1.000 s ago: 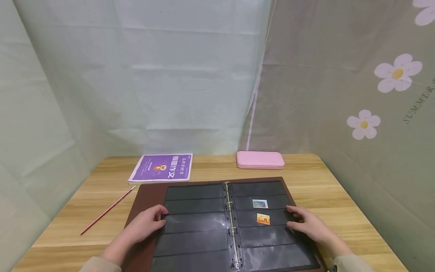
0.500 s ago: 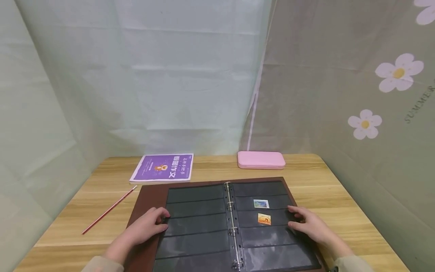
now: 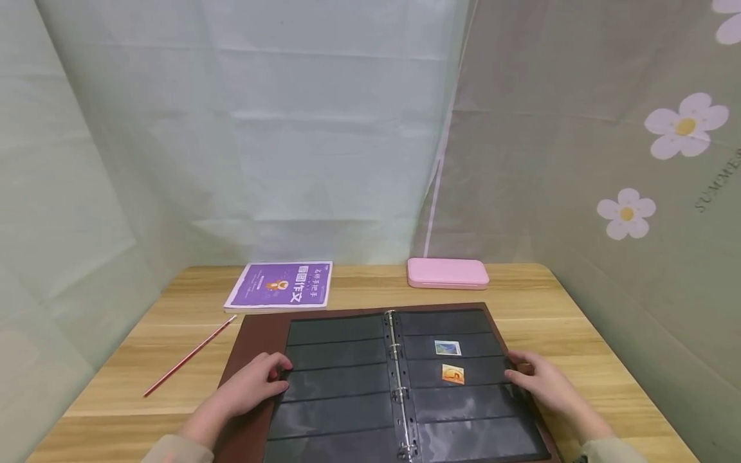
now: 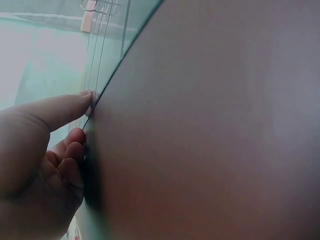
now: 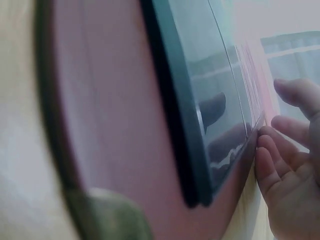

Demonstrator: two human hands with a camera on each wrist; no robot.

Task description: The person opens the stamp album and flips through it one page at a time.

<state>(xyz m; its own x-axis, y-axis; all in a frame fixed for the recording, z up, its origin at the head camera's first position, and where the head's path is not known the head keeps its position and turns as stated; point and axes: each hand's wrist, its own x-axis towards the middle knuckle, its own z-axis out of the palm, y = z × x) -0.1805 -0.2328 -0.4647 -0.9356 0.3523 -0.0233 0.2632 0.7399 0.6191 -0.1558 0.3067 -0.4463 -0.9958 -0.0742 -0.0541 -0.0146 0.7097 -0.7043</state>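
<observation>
A brown stamp album (image 3: 257, 334) lies spread on the table, its black pocket pages held by metal rings (image 3: 399, 392). On the right page (image 3: 463, 405) are two stamps: a blue-green one (image 3: 448, 348) and, below it, an orange one (image 3: 453, 374). My left hand (image 3: 249, 386) is at the outer edge of the left page (image 3: 336, 386); in the left wrist view its thumb and a fingertip meet on that edge, the other fingers curled. My right hand (image 3: 541, 382) is at the album's right edge, thumb and fingers apart, holding nothing.
Behind the album lie a purple-covered book (image 3: 280, 285) at the left and a pink pencil case (image 3: 448, 273) at the right. A red pencil (image 3: 190, 355) lies left of the album. Cloth curtains (image 3: 324, 128) stand around the wooden table (image 3: 590, 347).
My right hand has shifted right, from over the right page's edge to the album's outer edge. My left hand stays at the left page's edge. The head view has turned slightly left.
</observation>
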